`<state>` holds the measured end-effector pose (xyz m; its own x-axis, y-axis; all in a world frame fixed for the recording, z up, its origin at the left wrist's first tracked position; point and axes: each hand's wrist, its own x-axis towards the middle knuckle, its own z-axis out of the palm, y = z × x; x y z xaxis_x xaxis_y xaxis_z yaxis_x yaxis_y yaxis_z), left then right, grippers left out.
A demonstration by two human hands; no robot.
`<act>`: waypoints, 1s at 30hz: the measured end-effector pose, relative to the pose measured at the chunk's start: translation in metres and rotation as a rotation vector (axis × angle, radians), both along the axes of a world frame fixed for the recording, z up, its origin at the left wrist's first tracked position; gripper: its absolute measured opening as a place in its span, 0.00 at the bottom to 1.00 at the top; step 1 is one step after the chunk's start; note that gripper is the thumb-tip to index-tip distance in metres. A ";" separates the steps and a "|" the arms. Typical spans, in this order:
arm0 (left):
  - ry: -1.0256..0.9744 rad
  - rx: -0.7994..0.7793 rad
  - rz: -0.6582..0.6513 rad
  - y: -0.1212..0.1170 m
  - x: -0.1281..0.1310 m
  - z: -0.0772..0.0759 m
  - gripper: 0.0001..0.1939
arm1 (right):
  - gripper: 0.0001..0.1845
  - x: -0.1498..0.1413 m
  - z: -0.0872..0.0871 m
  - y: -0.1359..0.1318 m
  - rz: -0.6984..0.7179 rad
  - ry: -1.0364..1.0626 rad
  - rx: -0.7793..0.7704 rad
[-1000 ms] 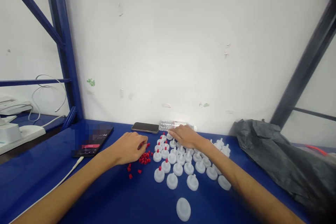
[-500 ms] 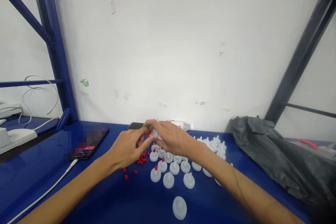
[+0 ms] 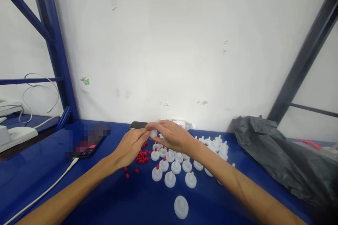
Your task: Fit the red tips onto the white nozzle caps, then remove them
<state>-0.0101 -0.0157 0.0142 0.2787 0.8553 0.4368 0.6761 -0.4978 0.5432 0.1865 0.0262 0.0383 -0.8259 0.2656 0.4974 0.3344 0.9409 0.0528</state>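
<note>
My right hand grips a white nozzle cap between thumb and fingers, raised above the table and tilted, with its round base towards me. Fingers closed, my left hand meets it at the cap's far left side. The small red cap seen at its fingertips a moment earlier is now hidden. Under and beside my left hand lies a pile of small red caps. Below my right hand stand rows of white nozzle caps. Several in the left rows wear red caps on their nozzles, such as the front one.
A clear bottle and a phone lie by the wall. Another phone with a white cable is at left. Dark plastic sheeting covers the right side. One white cap lies near the front.
My right hand has picked up a white nozzle cap from the back rows and brought it left. My left hand has risen from the red pile to meet it. Both hands now press together.
</note>
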 end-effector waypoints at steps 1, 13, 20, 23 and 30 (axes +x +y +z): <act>-0.031 -0.017 0.008 0.001 -0.001 0.000 0.20 | 0.19 0.001 -0.001 0.003 -0.034 -0.007 0.037; 0.484 0.035 0.220 0.020 -0.033 0.005 0.17 | 0.13 0.061 -0.018 0.060 -0.402 0.041 -0.112; 0.661 -0.030 0.217 0.022 -0.032 -0.002 0.15 | 0.16 0.056 -0.020 0.055 -0.370 -0.034 -0.177; 0.694 -0.035 0.213 0.022 -0.032 -0.003 0.14 | 0.14 0.055 -0.017 0.053 -0.391 -0.068 -0.195; 0.714 -0.031 0.200 0.022 -0.032 -0.006 0.12 | 0.10 0.043 -0.028 0.055 -0.452 -0.108 -0.214</act>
<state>-0.0425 0.0060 0.0077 0.3232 0.9286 0.1823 0.9463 -0.3194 -0.0507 0.2299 0.0816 0.0105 -0.6483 0.6950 0.3109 0.7141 0.6967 -0.0686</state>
